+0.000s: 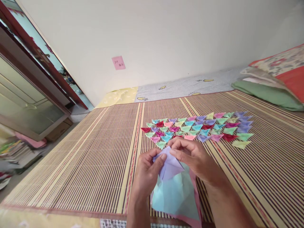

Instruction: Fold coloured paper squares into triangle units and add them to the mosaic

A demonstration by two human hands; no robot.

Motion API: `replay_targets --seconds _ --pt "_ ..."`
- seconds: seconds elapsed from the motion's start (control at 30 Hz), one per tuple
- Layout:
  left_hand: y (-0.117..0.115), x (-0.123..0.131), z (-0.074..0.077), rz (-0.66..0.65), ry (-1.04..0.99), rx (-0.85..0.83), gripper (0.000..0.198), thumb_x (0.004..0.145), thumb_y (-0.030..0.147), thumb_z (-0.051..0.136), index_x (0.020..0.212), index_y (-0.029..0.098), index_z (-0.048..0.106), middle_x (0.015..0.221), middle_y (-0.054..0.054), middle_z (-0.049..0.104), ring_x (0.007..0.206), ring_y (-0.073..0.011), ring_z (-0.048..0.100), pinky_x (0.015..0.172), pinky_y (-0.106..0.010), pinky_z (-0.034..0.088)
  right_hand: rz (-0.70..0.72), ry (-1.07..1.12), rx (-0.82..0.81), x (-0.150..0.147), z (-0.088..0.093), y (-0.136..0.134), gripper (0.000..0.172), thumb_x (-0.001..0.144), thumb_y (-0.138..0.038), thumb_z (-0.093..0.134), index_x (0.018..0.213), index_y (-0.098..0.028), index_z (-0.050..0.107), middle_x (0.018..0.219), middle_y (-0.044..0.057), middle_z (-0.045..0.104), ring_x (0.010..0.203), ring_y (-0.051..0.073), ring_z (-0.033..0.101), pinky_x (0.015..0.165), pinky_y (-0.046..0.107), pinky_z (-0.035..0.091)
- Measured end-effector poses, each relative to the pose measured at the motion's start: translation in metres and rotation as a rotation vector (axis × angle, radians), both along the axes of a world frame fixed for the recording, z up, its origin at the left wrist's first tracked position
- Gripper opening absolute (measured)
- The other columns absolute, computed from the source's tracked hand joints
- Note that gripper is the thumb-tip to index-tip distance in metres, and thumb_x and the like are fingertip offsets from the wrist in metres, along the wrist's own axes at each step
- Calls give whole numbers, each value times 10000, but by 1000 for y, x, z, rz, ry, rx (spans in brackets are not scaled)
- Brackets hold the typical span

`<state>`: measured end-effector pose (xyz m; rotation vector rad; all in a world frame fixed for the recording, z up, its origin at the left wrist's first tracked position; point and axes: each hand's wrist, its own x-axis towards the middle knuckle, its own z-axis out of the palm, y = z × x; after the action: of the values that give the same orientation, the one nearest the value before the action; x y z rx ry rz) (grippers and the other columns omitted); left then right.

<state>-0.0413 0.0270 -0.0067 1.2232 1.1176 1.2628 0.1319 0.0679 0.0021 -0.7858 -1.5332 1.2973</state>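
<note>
A folded sheet of lavender paper [171, 167] is held up between both hands. My left hand [150, 167] pinches its left side, thumb on top. With thumb and fingers closed, my right hand [190, 155] grips its upper right edge. Beneath it lie light blue sheets of paper [177, 198] with a pink sheet [197, 190] showing at their side. Just beyond the hands, rows of small folded paper boats [197, 127] in many colours are spread on the striped mat.
The striped bamboo mat [99, 158] covers the bed. Behind it runs a checked cloth [175, 87] along the wall. A green pillow [268, 95] and a red floral one [289, 69] lie at the right. A pink note [118, 62] is on the wall; a door [28, 95] stands left.
</note>
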Motion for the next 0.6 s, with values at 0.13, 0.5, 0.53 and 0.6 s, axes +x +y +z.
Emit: replay_targets --seconds 0.13,0.5,0.53,0.6 --pt "0 1 0 1 51 18 397 878 503 747 709 154 662 618 16 478 560 -105 379 500 -228 285 -39 -40 25 0 -2 -1 260 875 -365 703 678 -207 639 882 49 654 823 195 616 665 288 476" --pt "1 6 -1 71 -52 -72 356 739 424 885 697 151 661 583 26 531 502 -88 415 471 -215 305 -129 -64 3 -8 -1 -6 229 873 -349 677 709 -200 620 816 25 640 688 155 572 596 275 450" --pt "1 7 -1 85 -57 -67 349 727 410 895 693 151 663 584 26 537 503 -88 419 472 -215 310 -142 -65 17 -9 -1 -6 220 872 -336 673 707 -200 623 817 26 645 698 158 579 607 276 456" --pt "2 8 -1 106 -62 -54 337 727 401 896 688 150 674 581 27 540 501 -85 421 472 -214 307 -161 -61 30 -10 0 -7 207 869 -313 669 700 -201 624 815 27 650 706 160 582 610 275 457"
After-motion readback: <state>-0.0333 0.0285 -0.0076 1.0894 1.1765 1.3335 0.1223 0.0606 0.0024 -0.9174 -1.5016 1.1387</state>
